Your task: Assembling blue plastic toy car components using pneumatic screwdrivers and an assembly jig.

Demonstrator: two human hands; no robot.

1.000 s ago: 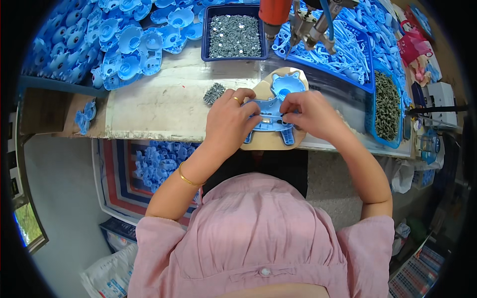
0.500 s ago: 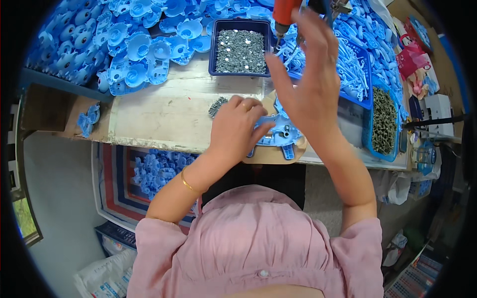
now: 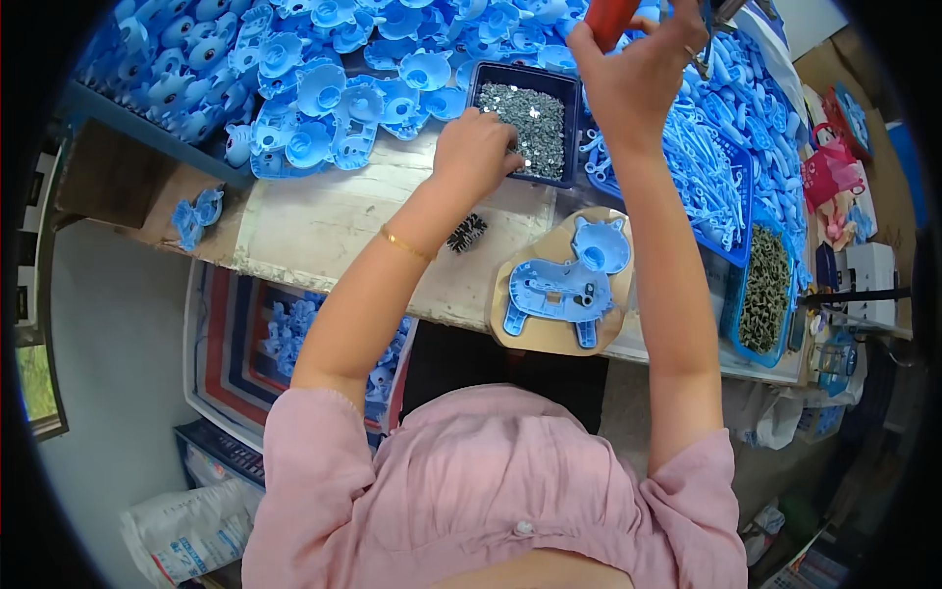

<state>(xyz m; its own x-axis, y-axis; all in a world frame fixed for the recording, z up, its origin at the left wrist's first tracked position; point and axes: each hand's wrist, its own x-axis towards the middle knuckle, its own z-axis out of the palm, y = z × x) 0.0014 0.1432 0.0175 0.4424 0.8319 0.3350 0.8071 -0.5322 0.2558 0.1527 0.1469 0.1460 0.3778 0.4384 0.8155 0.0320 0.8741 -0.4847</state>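
My left hand is at the near left edge of a dark blue tray full of small silvery screws. Its fingers are curled down over the screws; whatever they pinch is hidden. Farther right, my right hand is raised with thumb and fingers around a red electric screwdriver, partly cut off by the upper edge. Between my forearms, a light blue animal-shaped plastic shell lies on a tan board, its round head part up and two legs toward me.
A small dark pile of metal parts lies beside my left forearm. Blue shells heap up at the back left. To the right stand a blue basket of thin plastic pieces and a blue basket of dark metal pieces.
My left hand has moved from the blue shell up to the screw tray. My right hand has gone from open beside the screwdriver to gripping it. The whole view has shifted somewhat.
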